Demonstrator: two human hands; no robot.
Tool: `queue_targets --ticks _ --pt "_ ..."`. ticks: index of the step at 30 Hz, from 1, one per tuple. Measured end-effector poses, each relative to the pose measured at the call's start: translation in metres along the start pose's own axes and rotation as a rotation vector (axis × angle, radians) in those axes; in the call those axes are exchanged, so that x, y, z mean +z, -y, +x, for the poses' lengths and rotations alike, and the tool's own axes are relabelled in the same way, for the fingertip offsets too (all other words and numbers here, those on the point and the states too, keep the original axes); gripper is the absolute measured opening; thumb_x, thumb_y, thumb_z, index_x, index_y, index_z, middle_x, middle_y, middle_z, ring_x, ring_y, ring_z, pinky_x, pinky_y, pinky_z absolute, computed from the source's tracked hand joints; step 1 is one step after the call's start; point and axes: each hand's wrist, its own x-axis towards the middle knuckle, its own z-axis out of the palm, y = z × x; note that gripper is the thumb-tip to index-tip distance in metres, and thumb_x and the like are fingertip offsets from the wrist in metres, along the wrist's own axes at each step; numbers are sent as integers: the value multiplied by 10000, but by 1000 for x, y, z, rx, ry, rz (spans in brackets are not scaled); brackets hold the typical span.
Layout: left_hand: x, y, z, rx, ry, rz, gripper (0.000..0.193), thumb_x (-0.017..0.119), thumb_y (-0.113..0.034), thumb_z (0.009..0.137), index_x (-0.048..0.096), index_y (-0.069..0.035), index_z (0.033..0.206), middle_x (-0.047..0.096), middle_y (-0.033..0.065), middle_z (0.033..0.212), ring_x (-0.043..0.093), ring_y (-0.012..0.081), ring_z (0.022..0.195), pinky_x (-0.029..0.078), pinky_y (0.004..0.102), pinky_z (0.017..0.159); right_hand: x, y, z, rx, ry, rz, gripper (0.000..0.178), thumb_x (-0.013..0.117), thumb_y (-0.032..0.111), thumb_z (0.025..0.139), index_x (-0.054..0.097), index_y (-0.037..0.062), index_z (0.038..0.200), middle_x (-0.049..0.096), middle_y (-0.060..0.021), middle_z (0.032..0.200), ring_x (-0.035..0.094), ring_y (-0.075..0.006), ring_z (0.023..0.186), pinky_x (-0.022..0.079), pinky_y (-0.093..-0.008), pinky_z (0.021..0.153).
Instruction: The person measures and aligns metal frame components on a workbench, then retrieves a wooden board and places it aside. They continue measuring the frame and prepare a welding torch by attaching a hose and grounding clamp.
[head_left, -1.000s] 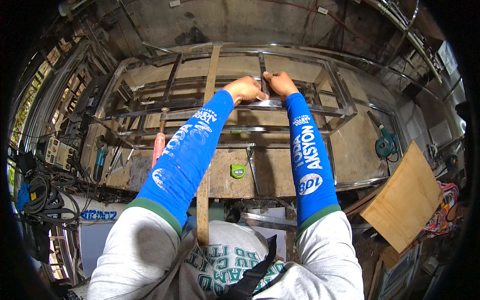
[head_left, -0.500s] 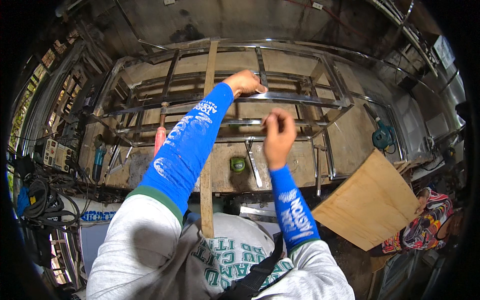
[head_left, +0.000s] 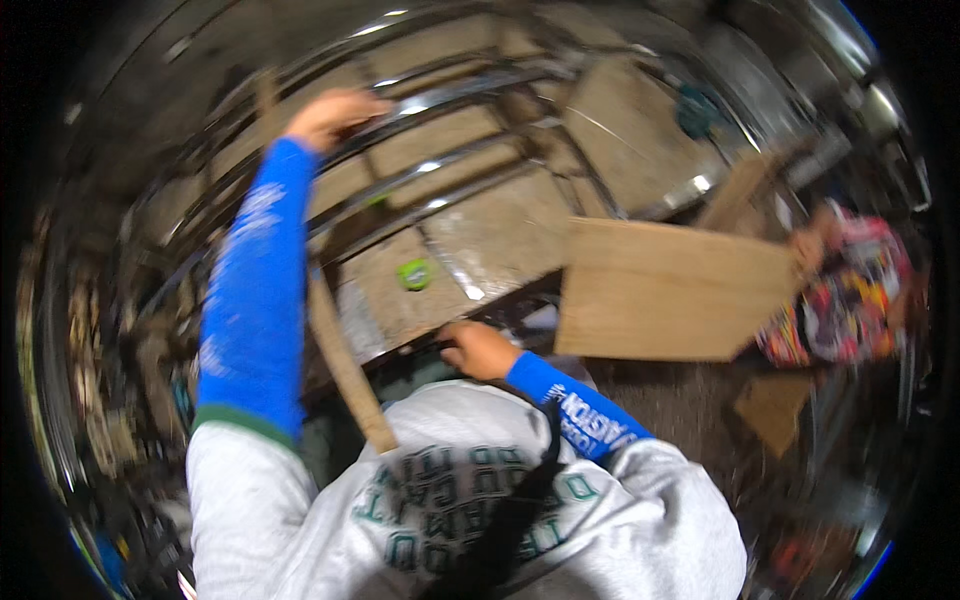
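Observation:
My left hand [head_left: 338,118] reaches far forward, its fingers closed at a shiny bar of the welded metal frame [head_left: 440,100]. Motion blur smears the fingertips there. Close to my body, my right hand [head_left: 482,350] is at the near edge of the worktable [head_left: 520,225] with its fingers curled; whatever they may hold cannot be made out. A long wooden strip [head_left: 348,370] runs from my shirt forward under my left forearm and across the frame. Between my hands, a green tape measure [head_left: 414,274] lies on the tabletop beside a slim shiny metal piece [head_left: 462,272].
To the right, a person in multicoloured clothing [head_left: 860,285] has a hand at the edge of a plywood sheet [head_left: 670,290], which juts toward the table. A teal power tool [head_left: 698,112] lies at the table's far right. Blurred clutter stands along the left.
The view has swung right and blurred. My right hand has come back from the frame to the table's near edge. My left hand stays at the frame bar.

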Motion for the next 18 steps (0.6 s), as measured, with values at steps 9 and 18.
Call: queue_targets --ticks 9,18 --pt "-5 -55 1 -552 -377 -285 106 733 -107 903 718 -25 968 743 35 850 684 139 705 561 270 676 -307 47 -92 209 -311 -999 916 932 385 619 536 41 1370 537 -185 1408 493 -360 1340 399 -516 1099" --pt "-16 -68 29 -594 -449 -291 75 724 -81 867 672 -33 892 738 110 832 699 212 640 585 368 620 -314 6 -97 40 -22 -860 572 715 618 810 647 50 800 659 -170 692 674 -385 705 516 -479 633"
